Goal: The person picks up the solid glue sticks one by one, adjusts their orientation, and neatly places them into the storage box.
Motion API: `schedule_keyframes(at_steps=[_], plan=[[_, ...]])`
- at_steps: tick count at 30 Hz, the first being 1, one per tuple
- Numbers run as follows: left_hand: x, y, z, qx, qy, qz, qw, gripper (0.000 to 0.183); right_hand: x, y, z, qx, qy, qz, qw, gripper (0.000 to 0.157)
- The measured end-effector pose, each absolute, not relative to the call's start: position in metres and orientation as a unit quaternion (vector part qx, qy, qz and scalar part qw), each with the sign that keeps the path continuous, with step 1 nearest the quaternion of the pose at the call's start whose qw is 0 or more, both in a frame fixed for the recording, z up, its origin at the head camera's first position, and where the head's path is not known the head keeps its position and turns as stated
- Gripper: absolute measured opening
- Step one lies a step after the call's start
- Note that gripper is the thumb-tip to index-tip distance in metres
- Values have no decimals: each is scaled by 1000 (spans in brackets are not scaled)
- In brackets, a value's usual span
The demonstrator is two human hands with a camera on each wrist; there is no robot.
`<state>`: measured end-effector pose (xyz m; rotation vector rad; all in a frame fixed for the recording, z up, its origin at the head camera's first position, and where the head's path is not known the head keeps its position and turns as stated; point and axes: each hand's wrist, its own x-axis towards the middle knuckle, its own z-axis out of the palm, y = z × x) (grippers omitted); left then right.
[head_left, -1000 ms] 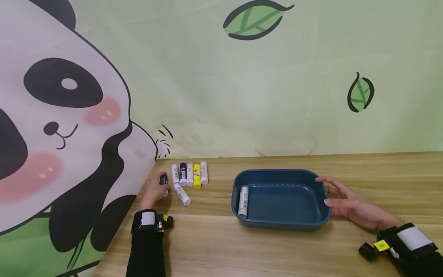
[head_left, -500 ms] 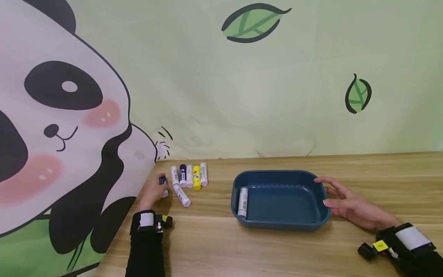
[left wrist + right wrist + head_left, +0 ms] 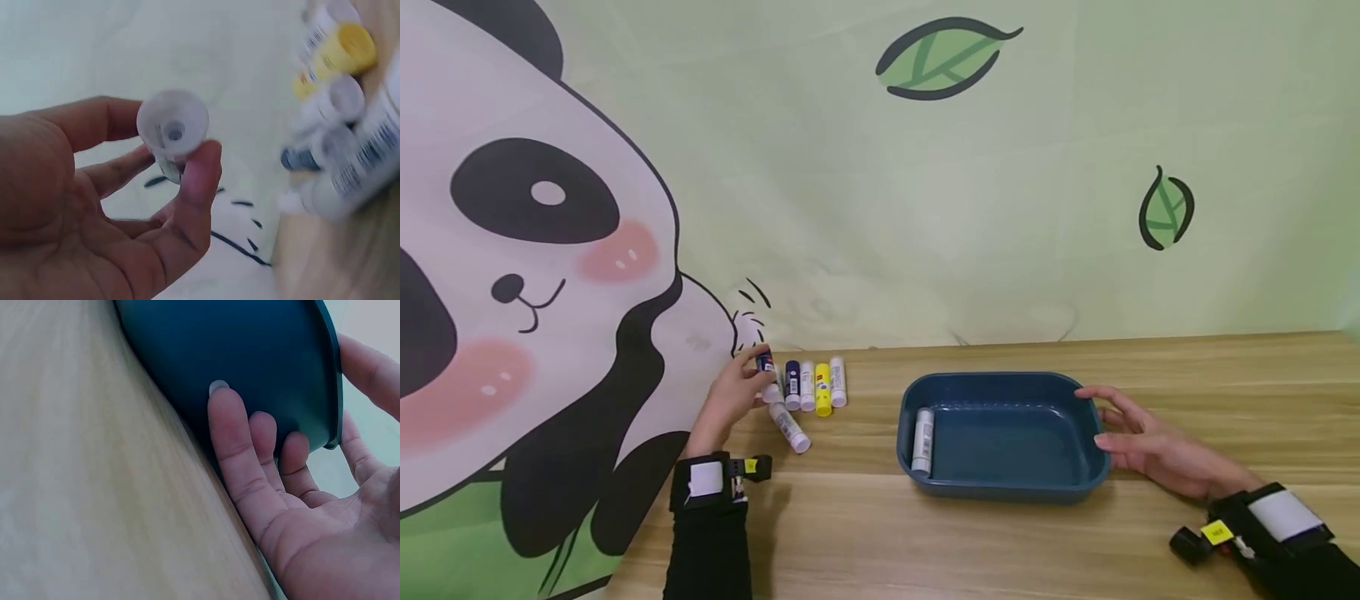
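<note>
My left hand pinches a glue stick between thumb and fingers; its round white end faces the left wrist camera. It overlaps the left end of a row of glue sticks, where a white one is partly hidden. Beside that lie a navy glue stick, a yellow glue stick and white ones. One white glue stick lies slanted in front. My right hand touches the right end of a dark blue bin, its fingertips against the outer wall.
Inside the bin, a white glue stick lies along the left wall. The wooden table ends at a pale green backdrop with leaves and a large panda printed on it, which also covers the left side.
My left hand has lifted the glue stick and moved away from me and slightly right, toward the row. The right hand stays at the bin, and the head view has shifted a little.
</note>
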<state>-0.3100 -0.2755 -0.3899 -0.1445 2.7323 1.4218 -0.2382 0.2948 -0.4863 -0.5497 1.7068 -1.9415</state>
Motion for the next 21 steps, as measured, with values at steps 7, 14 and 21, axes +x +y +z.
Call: schedule_keyframes(at_steps=[7, 14, 21], plan=[[-307, -256, -380, -9, 871, 489, 57, 60, -239, 295, -490, -204, 625, -712, 248, 55], [-305, -241, -378, 41, 860, 502, 83, 61, -240, 295, -490, -214, 621, -712, 247, 54], [-302, -233, -373, 71, 851, 514, 80, 59, -239, 295, -488, -205, 626, -708, 254, 54]])
